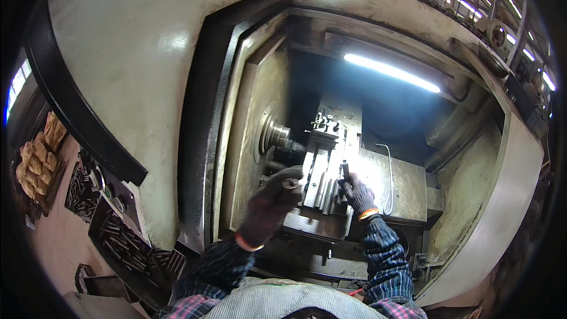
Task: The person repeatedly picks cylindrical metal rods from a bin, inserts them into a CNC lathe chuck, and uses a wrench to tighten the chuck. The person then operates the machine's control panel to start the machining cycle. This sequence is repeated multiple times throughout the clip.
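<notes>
Inside a lathe enclosure, my gloved left hand [277,199] is lifted in front of the slide, its fingers closed around a small round metal piece [290,183] whose end shows. My gloved right hand [358,192] grips a short dark metal rod [345,168] at the right side of the slide. Several metal bars [327,195] lie side by side on the slide near that hand. Beyond my hands stands a tool holder [325,130] with bolts. The spindle nose with its collet [279,135] projects from the headstock at the left.
A bent white hook rod [390,177] lies on the flat cover at right. The sliding door [500,212] curves along the right side. At lower left, bins hold many metal rods [124,241]. A lamp tube [392,72] glows at the back.
</notes>
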The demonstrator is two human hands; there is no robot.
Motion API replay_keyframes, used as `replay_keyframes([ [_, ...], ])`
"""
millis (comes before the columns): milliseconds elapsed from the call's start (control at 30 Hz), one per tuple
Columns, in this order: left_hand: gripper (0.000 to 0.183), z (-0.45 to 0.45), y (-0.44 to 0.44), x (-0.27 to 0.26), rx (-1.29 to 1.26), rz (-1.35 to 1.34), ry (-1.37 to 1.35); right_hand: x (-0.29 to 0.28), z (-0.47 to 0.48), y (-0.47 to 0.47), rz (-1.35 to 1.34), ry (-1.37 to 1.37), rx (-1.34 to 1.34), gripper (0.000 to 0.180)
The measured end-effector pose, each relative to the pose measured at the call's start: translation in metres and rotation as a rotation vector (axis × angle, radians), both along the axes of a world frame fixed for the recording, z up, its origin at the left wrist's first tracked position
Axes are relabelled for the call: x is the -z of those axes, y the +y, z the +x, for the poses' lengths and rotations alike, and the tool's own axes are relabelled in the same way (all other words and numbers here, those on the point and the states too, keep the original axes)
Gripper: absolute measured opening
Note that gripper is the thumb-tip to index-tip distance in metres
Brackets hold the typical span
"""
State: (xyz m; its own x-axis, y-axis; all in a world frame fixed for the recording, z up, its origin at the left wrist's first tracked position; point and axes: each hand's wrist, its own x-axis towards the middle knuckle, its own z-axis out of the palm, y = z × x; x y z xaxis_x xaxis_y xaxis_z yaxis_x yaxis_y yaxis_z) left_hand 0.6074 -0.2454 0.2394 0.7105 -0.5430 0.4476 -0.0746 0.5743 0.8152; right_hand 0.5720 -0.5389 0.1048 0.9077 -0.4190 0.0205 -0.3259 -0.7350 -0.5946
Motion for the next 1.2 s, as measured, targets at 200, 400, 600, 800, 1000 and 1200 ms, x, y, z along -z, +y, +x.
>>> replay_keyframes([
  [200,0.052,-0.051,0.117,-0.055,-0.582,0.163,-0.058,-0.027,0.097,0.019,-0.267,-0.016,-0.245,0.036],
  [400,0.042,-0.103,0.209,-0.063,-0.799,0.190,0.059,-0.021,0.170,0.049,-0.478,0.015,-0.309,0.030],
  [600,0.041,-0.067,0.256,-0.064,-1.457,0.502,-0.213,-0.024,0.175,0.016,-0.373,-0.120,-0.465,0.030],
  [800,0.046,-0.008,0.259,-0.054,-1.382,0.325,-0.244,-0.012,0.171,0.014,-0.304,-0.270,-0.492,0.025],
  [1000,0.046,-0.009,0.255,-0.041,-1.437,0.251,-0.267,0.009,0.188,0.013,-0.083,-0.286,-0.445,0.030],
  [1200,0.041,-0.005,0.249,-0.038,-1.575,0.311,-0.308,0.013,0.196,0.021,-0.088,-0.483,-0.338,0.032],
])
